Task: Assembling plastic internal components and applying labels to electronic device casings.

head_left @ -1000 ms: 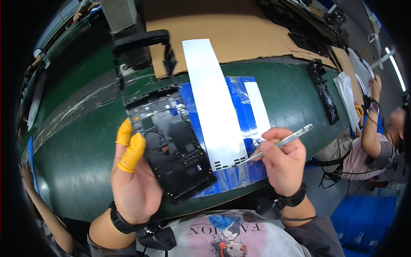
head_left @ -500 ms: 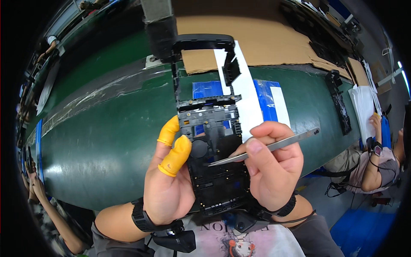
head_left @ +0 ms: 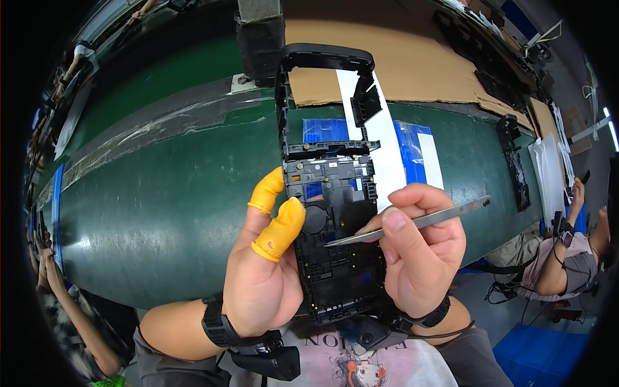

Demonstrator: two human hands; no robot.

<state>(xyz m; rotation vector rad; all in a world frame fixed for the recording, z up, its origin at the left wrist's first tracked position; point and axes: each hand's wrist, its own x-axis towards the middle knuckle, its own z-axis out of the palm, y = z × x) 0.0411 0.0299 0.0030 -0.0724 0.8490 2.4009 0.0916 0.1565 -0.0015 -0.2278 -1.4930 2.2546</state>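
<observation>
In my left hand point(head_left: 264, 277) is a long black plastic frame point(head_left: 338, 277), gripped along its left edge between thumb and finger. Yellow finger cots point(head_left: 281, 229) cover those two tips. The frame's upper part is an open loop; its lower part is a panel with ribs, small brass-coloured inserts and a round recess. Metal tweezers point(head_left: 445, 215) are pinched in my right hand point(head_left: 422, 251). Their pointed end lies over the panel, just below the recess; whether it touches cannot be told. No small part shows at the tips.
A green table point(head_left: 167, 226) spans the view. Brown cardboard point(head_left: 425, 58), white paper point(head_left: 389, 169) and blue sheets point(head_left: 412, 155) lie beyond the frame. A dark post point(head_left: 260, 48) stands at the far side. Another black part point(head_left: 512, 161) lies right; co-workers sit at both sides.
The frame, both hands and the tweezers appear slightly farther right, along with much of the background. The grips stay the same, and the tweezer tips remain below the recess.
</observation>
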